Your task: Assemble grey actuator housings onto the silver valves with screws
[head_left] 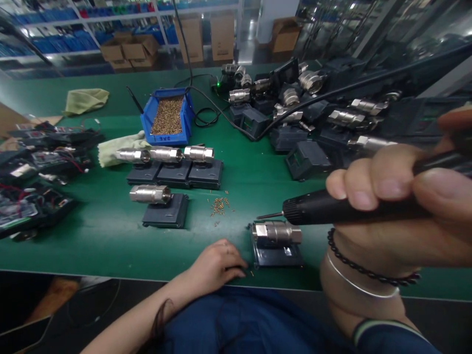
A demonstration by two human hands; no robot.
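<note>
Black and likely stiff, the screwdriver [313, 208] is filling the right hand [394, 238], wrapped round its barrel, the surest hold, while the left hand [220, 259] is resting half-curled, contents unclear.

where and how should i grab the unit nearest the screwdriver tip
Probably best by the dark base, coming from the left with the left hand, which is close by. The base is low and boxy with straight edges, while the rounded metal fitting lies across its far part and the screwdriver reaches in there, crowding a grasp from above.
</note>
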